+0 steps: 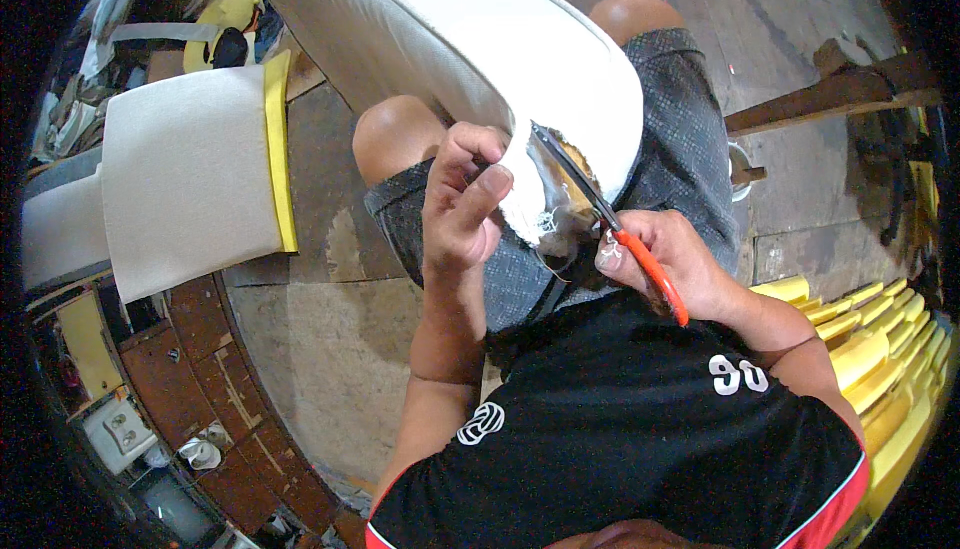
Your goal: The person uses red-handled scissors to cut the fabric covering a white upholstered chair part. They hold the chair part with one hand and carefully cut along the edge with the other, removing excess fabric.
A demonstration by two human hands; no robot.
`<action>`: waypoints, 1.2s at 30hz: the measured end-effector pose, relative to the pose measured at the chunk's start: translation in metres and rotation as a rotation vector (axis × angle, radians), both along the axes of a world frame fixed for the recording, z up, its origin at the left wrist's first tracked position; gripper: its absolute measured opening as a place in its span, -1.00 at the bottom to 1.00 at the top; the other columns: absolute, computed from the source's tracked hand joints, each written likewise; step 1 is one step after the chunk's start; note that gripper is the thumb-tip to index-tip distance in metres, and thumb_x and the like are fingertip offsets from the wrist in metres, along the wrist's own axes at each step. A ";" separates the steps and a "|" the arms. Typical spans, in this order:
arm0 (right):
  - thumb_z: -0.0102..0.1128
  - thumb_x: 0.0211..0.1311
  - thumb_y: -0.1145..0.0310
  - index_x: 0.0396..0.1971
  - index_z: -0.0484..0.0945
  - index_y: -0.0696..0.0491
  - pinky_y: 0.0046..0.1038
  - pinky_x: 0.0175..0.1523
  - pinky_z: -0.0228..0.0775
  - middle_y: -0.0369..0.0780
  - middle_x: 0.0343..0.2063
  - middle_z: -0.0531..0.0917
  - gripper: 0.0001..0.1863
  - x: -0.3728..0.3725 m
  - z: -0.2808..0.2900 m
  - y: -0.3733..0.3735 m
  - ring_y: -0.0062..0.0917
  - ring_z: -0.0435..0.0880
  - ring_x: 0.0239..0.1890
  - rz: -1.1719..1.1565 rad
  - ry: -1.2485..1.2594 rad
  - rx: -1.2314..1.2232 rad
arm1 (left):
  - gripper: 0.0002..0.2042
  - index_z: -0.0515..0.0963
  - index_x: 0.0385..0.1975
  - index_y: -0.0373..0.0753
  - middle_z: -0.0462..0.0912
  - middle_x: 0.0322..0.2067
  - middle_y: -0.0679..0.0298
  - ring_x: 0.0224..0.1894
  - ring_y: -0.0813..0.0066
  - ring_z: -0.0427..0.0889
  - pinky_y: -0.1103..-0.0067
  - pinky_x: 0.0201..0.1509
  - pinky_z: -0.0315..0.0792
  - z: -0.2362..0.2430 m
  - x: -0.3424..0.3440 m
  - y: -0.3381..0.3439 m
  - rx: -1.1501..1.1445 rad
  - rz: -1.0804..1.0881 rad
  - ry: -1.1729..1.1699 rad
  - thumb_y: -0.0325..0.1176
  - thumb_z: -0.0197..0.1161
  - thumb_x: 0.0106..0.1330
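Far left: pale panel (185, 174) with a yellow edge strip (278, 154), well apart from my hands. Looks parked there to keep it out of the way.

Left hand (465, 194): thumb and curled fingers pinching the frayed cloth (522, 189) at the cushion's near end. Reads as holding that edge aside, so the gap beside it stays exposed and the tool has room.

Cushion (560, 59): white, lying across my lap, rounded near end between my hands, far end running up and left past my knee. My guess: legs act as the bench, since both hands are busy. Tan-brown stuff shows inside the gap.

Scissors (590, 184): dark blades along the gap, tip up and left next to the cloth, orange handle down toward me. Can't tell if the blades are parted.

Right hand (670, 254): closed around the handle, thumb side near the gap. Probably gripped low to steer the tip; exact finger placement is hidden.

Right: wooden beam (830, 99) clear of my elbow; yellow pieces (880, 349) stacked beside my right arm, likely for easy reach.
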State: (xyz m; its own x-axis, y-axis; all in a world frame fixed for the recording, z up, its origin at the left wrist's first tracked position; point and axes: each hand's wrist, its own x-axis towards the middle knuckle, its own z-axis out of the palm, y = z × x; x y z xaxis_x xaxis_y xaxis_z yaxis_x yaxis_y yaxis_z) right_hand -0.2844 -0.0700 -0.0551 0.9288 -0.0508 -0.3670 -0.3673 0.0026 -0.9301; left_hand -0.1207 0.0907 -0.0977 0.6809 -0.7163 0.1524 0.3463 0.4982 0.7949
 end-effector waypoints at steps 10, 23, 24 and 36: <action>0.33 0.25 0.20 -0.54 0.51 0.13 -0.55 -0.50 0.20 -0.41 -0.70 0.41 -0.67 0.001 0.003 0.001 -0.77 0.32 -0.57 0.018 0.043 -0.096 | -0.83 0.34 -0.23 -0.26 0.48 -0.35 0.26 -0.31 0.56 0.52 0.62 -0.25 0.47 -0.008 0.007 0.001 -0.120 -0.126 0.160 -0.39 0.17 0.31; 0.33 0.24 0.29 -0.53 0.48 0.11 -0.63 -0.42 0.23 -0.45 -0.63 0.45 -0.73 -0.005 -0.003 -0.019 -0.81 0.35 -0.51 -0.099 -0.108 -0.084 | -0.82 0.47 -0.19 -0.32 0.59 -0.29 0.33 -0.23 0.68 0.53 0.68 -0.12 0.42 0.016 0.005 0.013 0.394 -0.190 -0.050 -0.55 0.28 0.25; 0.33 0.23 0.31 -0.53 0.48 0.11 -0.63 -0.40 0.23 -0.45 -0.61 0.46 -0.74 -0.004 -0.001 -0.022 -0.81 0.35 -0.49 -0.102 -0.137 -0.109 | -0.82 0.48 -0.20 -0.32 0.59 -0.30 0.34 -0.24 0.68 0.54 0.68 -0.12 0.42 0.016 0.004 0.015 0.392 -0.211 -0.044 -0.55 0.28 0.24; 0.45 0.12 0.39 -0.36 0.57 0.11 -0.68 -0.41 0.26 -0.47 -0.56 0.49 -0.80 0.020 -0.003 -0.003 -0.84 0.38 -0.49 -0.240 -0.158 -0.061 | -0.86 0.52 -0.22 -0.38 0.65 -0.32 0.19 -0.26 0.50 0.65 0.56 -0.11 0.55 0.004 -0.001 0.006 0.225 -0.219 0.002 -0.43 0.17 0.36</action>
